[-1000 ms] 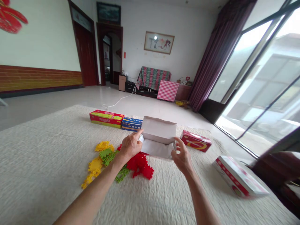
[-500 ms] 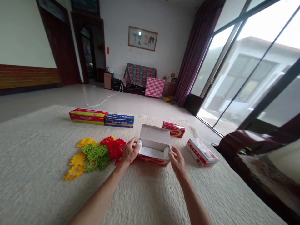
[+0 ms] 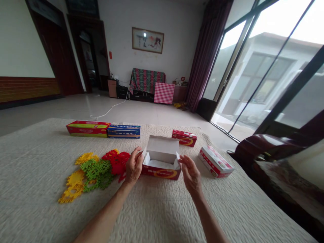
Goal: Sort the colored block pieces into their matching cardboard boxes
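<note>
An open red box (image 3: 161,172) with a white inside and raised lid sits on the cream quilted cover (image 3: 157,209). My left hand (image 3: 133,166) rests against the box's left end, fingers straight and together. My right hand (image 3: 190,172) hovers just off the right end, fingers loosely apart, holding nothing. Left of my left hand lies a pile of red (image 3: 116,161), green (image 3: 97,170) and yellow (image 3: 73,185) plastic interlocking pieces.
A red-and-yellow box (image 3: 87,128) and a blue box (image 3: 124,131) lie at the far edge. A small red box (image 3: 184,137) and a white-and-red box (image 3: 215,161) lie to the right. Dark wooden furniture (image 3: 273,152) stands by the right edge, near large windows.
The box was lowered from my hands onto the cover. My fingers have come off its end flaps, and my right hand has drawn slightly away. The view has turned right.
</note>
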### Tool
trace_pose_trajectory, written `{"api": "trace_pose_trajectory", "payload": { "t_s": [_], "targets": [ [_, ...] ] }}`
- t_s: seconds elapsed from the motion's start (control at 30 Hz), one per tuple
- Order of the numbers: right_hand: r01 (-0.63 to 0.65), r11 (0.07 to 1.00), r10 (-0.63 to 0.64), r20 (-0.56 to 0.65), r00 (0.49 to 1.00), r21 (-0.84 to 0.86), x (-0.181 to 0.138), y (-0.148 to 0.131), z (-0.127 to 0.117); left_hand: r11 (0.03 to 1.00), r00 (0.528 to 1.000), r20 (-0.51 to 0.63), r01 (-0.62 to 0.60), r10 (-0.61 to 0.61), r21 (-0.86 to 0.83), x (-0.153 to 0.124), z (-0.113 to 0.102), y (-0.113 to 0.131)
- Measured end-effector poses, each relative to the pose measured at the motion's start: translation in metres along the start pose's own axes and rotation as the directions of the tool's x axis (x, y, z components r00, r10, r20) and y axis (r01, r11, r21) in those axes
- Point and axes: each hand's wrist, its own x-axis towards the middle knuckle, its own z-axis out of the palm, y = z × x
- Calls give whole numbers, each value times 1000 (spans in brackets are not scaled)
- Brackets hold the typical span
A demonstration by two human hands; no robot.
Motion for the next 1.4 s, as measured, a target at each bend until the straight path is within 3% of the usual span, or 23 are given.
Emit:
{"api": "trace_pose_trajectory", "payload": {
  "t_s": [0.13, 0.23, 0.3, 0.47, 0.6, 0.7, 0.83, 1.1, 1.4],
  "targets": [
    [134, 959, -117, 84, 990, -248, -7, 0, 1, 998, 997, 73, -44, 40, 47, -2, 0, -3],
    [165, 934, -147, 82, 986, -317, -8, 2, 3, 981, 988, 90, -139, 127, 138, -3, 2, -5],
    [165, 930, -151, 69, 986, -328, -7, 3, 4, 974, 987, 106, -140, 123, 176, -3, 5, -8],
    [169, 933, -157, 61, 986, -316, -2, 3, 5, 983, 982, 166, 65, -94, 172, -4, 8, -7],
    [119, 948, -119, 18, 993, -295, -1, 1, 3, 986, 976, 173, 112, -132, 120, -4, 7, 1],
    [-38, 962, 39, -4, 999, -271, 0, 2, -1, 989, 974, 190, 109, -126, 96, -5, 7, 4],
    [-246, 948, 261, 52, 964, -202, 1, 6, -9, 991, 965, 230, 106, -121, 80, -6, 7, 3],
    [-191, 981, 194, 143, 970, -39, 3, 4, -12, 981, 953, 234, 194, -194, 26, -6, 10, 7],
    [-127, 983, 144, 133, 981, -129, 3, -1, -14, 976, 947, 242, 219, -213, -1, -7, 8, 3]
  ]
}}
